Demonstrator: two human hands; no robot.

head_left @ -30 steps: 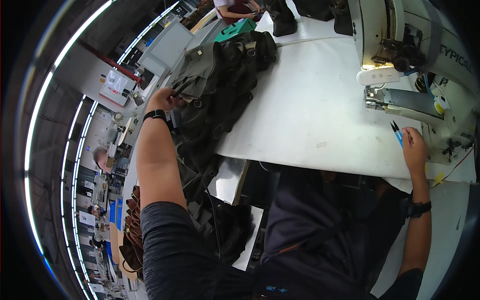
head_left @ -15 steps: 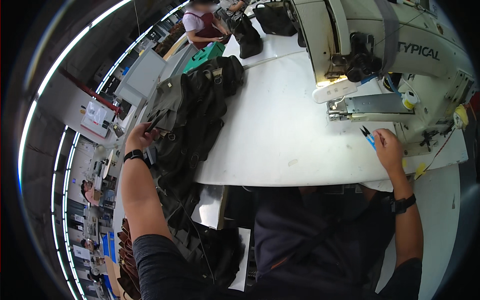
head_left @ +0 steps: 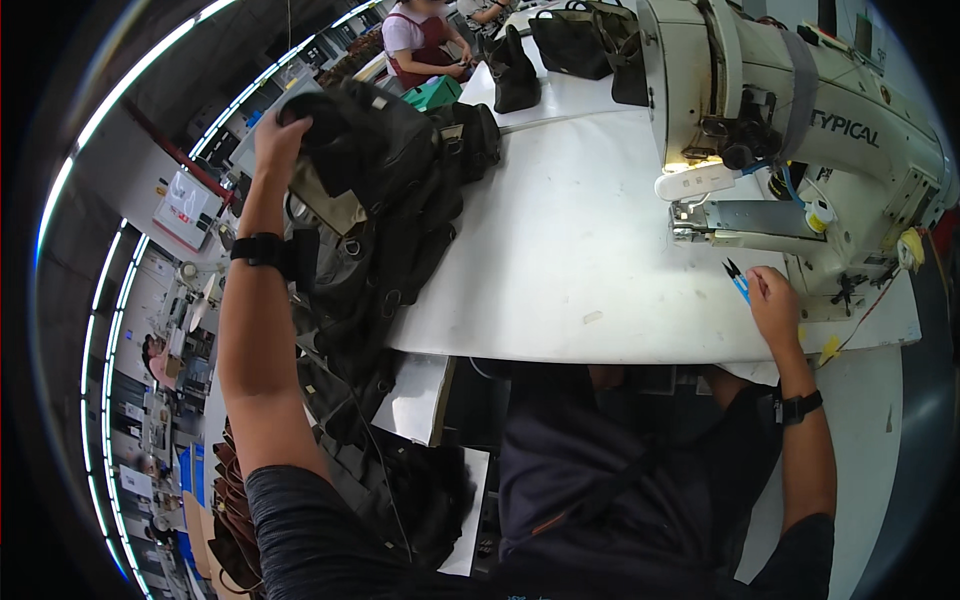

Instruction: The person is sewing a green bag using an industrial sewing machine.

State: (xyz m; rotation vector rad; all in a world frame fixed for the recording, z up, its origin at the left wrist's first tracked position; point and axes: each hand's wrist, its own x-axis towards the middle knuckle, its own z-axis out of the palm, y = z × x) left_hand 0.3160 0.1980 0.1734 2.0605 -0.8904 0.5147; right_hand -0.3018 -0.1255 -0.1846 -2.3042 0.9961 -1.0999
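Note:
My left hand (head_left: 278,145) is raised at the far left, its fingers closed on the edge of a dark bag (head_left: 365,150). That bag is lifted, and its light tan underside or lining shows below my hand. More dark bags (head_left: 385,255) with metal rings lie heaped beneath it along the table's left side. On the right, my right hand (head_left: 773,305) is closed around blue thread snips (head_left: 738,281). Their dark tips point up and to the left, just below the sewing machine's arm.
A large sewing machine (head_left: 840,130) stands at the right on the white table (head_left: 540,270). Finished-looking dark bags (head_left: 572,45) stand at the back, near a green box (head_left: 433,93) and a person in a red apron (head_left: 425,45). Brown pieces (head_left: 235,500) hang at the lower left.
My left hand has moved up and away, raising the edge of the dark bag from the heap. My right hand with the snips stays nearly where it was; the view has shifted slightly.

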